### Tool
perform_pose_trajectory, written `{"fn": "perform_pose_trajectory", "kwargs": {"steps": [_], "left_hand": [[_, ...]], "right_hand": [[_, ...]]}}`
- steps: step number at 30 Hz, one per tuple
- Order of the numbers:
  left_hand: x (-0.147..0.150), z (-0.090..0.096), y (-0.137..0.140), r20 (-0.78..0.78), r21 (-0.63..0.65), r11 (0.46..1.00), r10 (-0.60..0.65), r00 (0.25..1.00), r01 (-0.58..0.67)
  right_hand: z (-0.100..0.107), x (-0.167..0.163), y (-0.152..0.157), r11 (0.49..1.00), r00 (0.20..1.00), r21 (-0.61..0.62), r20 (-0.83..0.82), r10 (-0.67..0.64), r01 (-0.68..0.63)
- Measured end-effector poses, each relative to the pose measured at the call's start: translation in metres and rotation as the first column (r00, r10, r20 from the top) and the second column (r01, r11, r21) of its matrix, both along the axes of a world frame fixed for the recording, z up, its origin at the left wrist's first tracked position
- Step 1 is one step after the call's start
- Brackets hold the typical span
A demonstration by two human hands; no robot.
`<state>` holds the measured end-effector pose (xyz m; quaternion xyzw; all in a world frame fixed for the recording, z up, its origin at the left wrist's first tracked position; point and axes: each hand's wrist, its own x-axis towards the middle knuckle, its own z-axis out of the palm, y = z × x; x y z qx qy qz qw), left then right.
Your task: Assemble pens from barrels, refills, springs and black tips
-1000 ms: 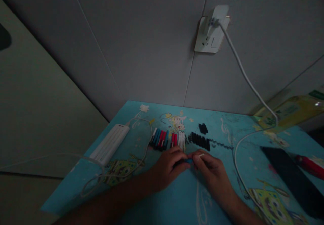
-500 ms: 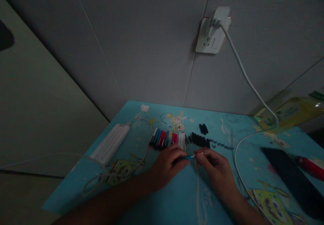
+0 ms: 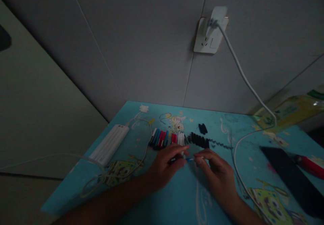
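Between my two hands lies a small slim pen part, blue (image 3: 188,159) toward the left with a thin white end toward the right. My left hand (image 3: 167,162) is curled around the blue end, its index finger lifted a little off it. The thumb and fingertips of my right hand (image 3: 215,169) pinch the white end, which looks like a thin refill. Just beyond my hands are a row of blue, red and white pen barrels (image 3: 160,139), several thin white sticks (image 3: 181,139) and a row of short black pieces (image 3: 199,140).
Tiny dark parts (image 3: 220,144) trail off to the right, with black pieces (image 3: 203,128) behind. A white power strip (image 3: 110,144) lies at left. A white cable (image 3: 236,150) loops at right, near a dark flat slab (image 3: 288,177), a red object (image 3: 308,166) and a yellow bottle (image 3: 291,113).
My left index finger has lifted and straightened, and less of the blue part shows between the hands. The right hand still pinches the white end. The view has shifted slightly.
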<state>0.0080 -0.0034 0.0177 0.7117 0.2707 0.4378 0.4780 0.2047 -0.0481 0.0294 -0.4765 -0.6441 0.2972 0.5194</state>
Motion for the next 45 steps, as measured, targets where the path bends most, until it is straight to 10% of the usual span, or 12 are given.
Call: {"fn": "perform_pose_trajectory", "kwargs": {"steps": [16, 33, 45], "left_hand": [[0.008, 0.003, -0.006, 0.13, -0.46, 0.878, 0.212, 0.969, -0.13], [0.012, -0.006, -0.01, -0.057, -0.314, 0.933, 0.168, 0.984, -0.178], [0.011, 0.0, -0.008, 0.08, -0.545, 0.833, 0.163, 0.983, -0.094]], "right_hand": [[0.002, -0.008, -0.004, 0.995, 0.996, 0.045, 0.043, 0.084, -0.086], [-0.002, -0.011, -0.006, 0.977, 0.972, 0.064, 0.132, 0.195, -0.204], [0.011, 0.005, -0.006, 0.961, 0.97, -0.164, -0.064, -0.234, 0.221]]}}
